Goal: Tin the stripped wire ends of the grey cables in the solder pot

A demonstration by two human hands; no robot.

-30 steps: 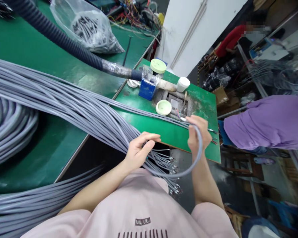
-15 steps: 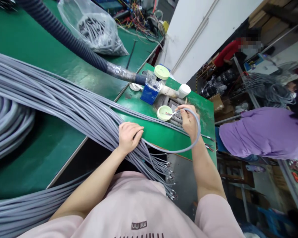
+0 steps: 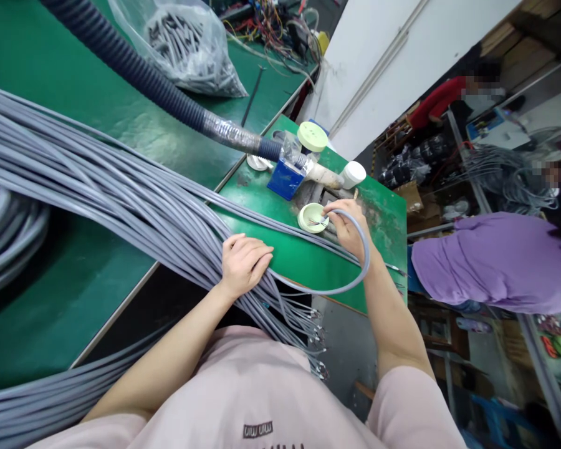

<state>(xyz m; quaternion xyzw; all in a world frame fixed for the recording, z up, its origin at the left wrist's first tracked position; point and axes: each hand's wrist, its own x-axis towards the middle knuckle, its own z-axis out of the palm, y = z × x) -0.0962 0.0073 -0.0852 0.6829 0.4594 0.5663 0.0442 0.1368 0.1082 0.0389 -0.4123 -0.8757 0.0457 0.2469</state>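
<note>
Fingers of the right hand are pinched narrow on the end of a single grey cable. Its bared coloured wire tips sit over the small pale-green dish right of centre in the frame; whether they touch it I cannot tell. From the pinch the cable loops out past the wrist, down and back leftward to the left hand. That hand lies knuckles-up on the cable bundle at the edge of the green surface, fingers drawn together and curled over the strands — whether they actually clamp any I cannot tell. The bundle sweeps from the left edge of the frame to the centre, and its stripped ends hang over the edge below the hand. Just above the dish stand a blue box, a white jar and a green lid. A dark corrugated hose runs in from the upper left to the box. A clear bag of dark parts lies at the top — and a person in purple bends at the right edge.
</note>
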